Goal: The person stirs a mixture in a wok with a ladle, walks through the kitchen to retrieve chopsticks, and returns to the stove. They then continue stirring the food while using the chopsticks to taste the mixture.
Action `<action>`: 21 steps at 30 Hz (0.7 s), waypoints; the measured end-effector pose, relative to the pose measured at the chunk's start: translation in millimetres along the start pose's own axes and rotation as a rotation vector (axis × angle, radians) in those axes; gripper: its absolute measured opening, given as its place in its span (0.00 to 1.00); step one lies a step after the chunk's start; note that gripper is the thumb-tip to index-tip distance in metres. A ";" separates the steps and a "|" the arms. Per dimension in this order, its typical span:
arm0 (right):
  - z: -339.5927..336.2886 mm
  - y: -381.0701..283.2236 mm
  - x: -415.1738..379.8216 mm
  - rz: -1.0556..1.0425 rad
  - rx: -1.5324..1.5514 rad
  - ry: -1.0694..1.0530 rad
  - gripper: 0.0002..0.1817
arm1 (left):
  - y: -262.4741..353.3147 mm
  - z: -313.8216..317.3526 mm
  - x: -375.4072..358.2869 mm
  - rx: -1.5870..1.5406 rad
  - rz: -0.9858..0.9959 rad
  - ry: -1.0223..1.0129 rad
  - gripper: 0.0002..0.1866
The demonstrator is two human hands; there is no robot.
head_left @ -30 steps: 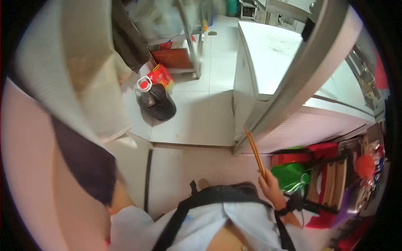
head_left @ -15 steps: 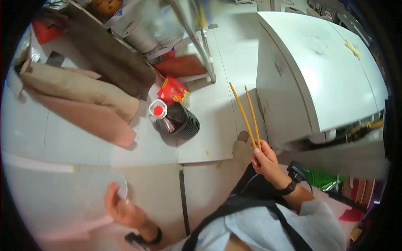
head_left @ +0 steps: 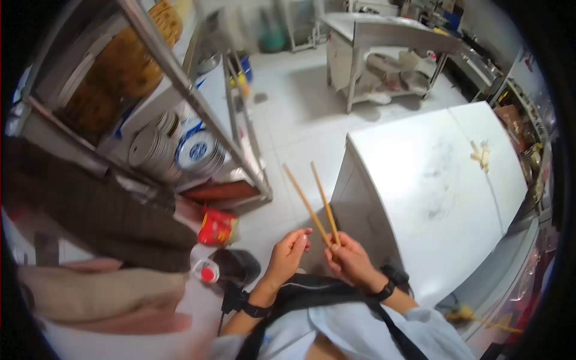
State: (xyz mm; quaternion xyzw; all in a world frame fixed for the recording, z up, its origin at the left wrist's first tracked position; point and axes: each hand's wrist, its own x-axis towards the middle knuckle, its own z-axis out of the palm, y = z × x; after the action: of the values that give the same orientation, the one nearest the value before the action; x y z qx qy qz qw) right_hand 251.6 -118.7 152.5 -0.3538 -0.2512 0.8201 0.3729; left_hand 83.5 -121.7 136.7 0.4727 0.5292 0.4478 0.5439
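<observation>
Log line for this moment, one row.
right hand: holds chopsticks, tips apart | left hand: beside it, fingers curled | right: white chest

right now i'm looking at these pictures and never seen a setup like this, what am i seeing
There's no machine: a person works bare-handed, and the view comes from one camera worn on their head, looking forward and down. The right hand holds two long chopsticks, tips apart. The left hand is raised beside it, fingers curled; I can't tell whether it holds anything small. On the white unit at the right lie some pale pieces. At the left, a rack holds stacked plates, and a dark jug stands near a red packet.
</observation>
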 end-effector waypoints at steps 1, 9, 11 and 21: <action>-2.9 -8.4 8.2 0.064 0.008 -0.050 0.09 | 9.2 0.9 20.5 -0.013 0.026 -0.019 0.14; -24.1 -113.2 86.7 -0.008 -0.278 0.023 0.13 | 68.1 22.6 205.2 -0.197 -0.236 -0.575 0.15; -31.8 -132.7 99.5 -0.057 -0.384 0.176 0.14 | 83.2 30.8 249.1 -0.064 -0.195 -0.783 0.13; -102.1 -192.3 155.5 -0.897 0.127 0.573 0.13 | 100.2 118.6 436.8 -0.365 -0.454 -1.051 0.13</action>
State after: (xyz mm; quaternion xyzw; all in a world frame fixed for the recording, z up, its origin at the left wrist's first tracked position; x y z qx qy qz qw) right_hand 340.1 133.7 157.8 -0.3980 -0.2156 0.4647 0.7610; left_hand 220.2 320.1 168.3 0.4048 0.1917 0.1106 0.8872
